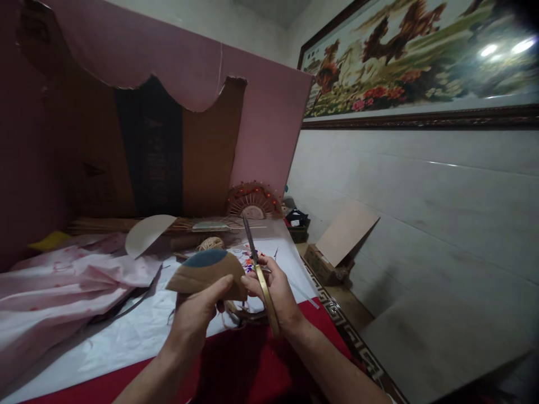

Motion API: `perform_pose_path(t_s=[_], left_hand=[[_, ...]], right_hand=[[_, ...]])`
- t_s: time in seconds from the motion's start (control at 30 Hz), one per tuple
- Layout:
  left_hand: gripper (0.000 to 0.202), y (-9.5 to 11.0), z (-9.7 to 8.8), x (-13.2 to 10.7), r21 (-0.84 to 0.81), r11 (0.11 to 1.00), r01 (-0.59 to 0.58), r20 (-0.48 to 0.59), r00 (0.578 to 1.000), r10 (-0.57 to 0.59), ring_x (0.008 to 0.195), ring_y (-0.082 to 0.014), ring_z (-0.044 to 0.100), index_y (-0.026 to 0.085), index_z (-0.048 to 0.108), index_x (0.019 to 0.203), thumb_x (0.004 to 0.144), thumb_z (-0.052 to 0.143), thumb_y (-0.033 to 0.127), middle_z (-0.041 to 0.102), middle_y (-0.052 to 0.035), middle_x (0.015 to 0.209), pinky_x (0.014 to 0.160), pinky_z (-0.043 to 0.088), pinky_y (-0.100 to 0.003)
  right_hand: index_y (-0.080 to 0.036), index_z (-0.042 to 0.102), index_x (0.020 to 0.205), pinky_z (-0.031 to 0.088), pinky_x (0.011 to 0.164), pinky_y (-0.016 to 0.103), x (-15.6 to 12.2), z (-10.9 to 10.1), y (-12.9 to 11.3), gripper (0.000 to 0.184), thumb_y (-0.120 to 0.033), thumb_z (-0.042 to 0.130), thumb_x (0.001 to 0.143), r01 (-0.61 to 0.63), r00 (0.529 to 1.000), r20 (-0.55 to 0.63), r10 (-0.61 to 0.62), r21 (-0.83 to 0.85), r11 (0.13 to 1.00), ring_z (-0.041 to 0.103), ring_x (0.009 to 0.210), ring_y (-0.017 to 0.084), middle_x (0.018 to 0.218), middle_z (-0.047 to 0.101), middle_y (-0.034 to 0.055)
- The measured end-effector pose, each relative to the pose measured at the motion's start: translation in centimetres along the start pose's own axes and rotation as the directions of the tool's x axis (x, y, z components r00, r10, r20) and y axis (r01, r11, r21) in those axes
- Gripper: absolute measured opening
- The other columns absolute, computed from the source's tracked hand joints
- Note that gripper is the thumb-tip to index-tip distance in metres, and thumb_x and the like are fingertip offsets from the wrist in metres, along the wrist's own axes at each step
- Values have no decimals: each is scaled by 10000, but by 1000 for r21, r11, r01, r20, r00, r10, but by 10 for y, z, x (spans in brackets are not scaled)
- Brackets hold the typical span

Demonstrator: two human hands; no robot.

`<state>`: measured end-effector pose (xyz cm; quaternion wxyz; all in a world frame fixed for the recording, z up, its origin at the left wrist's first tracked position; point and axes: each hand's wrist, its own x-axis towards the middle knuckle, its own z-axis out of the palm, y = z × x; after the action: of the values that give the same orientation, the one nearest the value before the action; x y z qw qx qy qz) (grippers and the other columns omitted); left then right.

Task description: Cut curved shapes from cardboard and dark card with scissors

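My left hand [197, 314] grips a half-round piece of brown cardboard [191, 276] with a blue patch on its curved edge. The thumb lies on its face and the other fingers are mostly hidden behind it. In my right hand [281, 294] is a pair of scissors [263, 283] with gold-coloured handles, its dark blades pointing up and away from me, close together. The right thumb and fingertips are by the right end of the cardboard; whether they touch it, I cannot tell. Beyond the hands lie a ball of twine [211, 243] and small colourful bits.
A white half-round piece [149, 234] lies on pink cloth [84, 275] at the left. At the back, a decorated fan [255, 202] leans against a large pink board [269, 123] and cut brown cardboard [210, 163]. Right of the table stands a cardboard box [322, 264] by the wall.
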<state>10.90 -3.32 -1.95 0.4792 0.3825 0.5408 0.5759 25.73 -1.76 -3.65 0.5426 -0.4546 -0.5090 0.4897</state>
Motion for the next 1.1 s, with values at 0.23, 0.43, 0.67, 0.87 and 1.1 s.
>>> perform_pose_path(t_s=[0.23, 0.43, 0.67, 0.87, 1.1], left_hand=[[260, -6, -5, -7, 197, 841, -504, 242, 856, 457, 804, -233, 678, 235, 762, 964, 785, 671, 399, 759, -43, 861, 738, 527, -339], [266, -8, -26, 13, 370, 425, -826, 430, 558, 710, 753, -236, 655, 230, 753, 1054, 814, 653, 287, 757, -63, 857, 640, 468, -333], [407, 9, -37, 12, 378, -697, -609, 782, -193, 592, 837, -317, 669, 13, 616, 1198, 792, 623, -9, 742, -191, 976, 679, 482, -397], [644, -2, -48, 14, 443, -681, -583, 734, -200, 649, 1001, -328, 658, 148, 581, 1311, 706, 725, -19, 682, -193, 1147, 903, 466, -436], [401, -8, -52, 6, 270, 860, -434, 222, 897, 383, 995, -269, 681, 340, 680, 1181, 801, 641, 462, 755, -32, 1067, 772, 576, -346]], right_hand=[[-178, 519, 1007, 447, 510, 208, -10, -5, -13, 578, -479, 837, 629, 16, 999, -35, -15, 45, 999, 591, 631, 128, 765, 634, -6], [-194, 464, 1012, 407, 426, 189, -25, -8, -24, 603, -648, 721, 710, -45, 992, 126, 7, 301, 953, 606, 545, 127, 762, 661, 22], [-189, 523, 971, 513, 675, 261, -34, -4, -36, 491, -281, 865, 631, -138, 970, 241, 32, 434, 890, 637, 711, 147, 848, 643, -4], [-233, 481, 991, 475, 682, 262, -47, -2, -18, 503, -185, 811, 614, 9, 989, 127, -70, 426, 905, 540, 683, 112, 834, 570, -49], [-243, 472, 990, 381, 575, 225, -61, -5, -11, 390, -186, 726, 699, 193, 974, 88, -210, 168, 967, 442, 659, 108, 819, 541, -35]])
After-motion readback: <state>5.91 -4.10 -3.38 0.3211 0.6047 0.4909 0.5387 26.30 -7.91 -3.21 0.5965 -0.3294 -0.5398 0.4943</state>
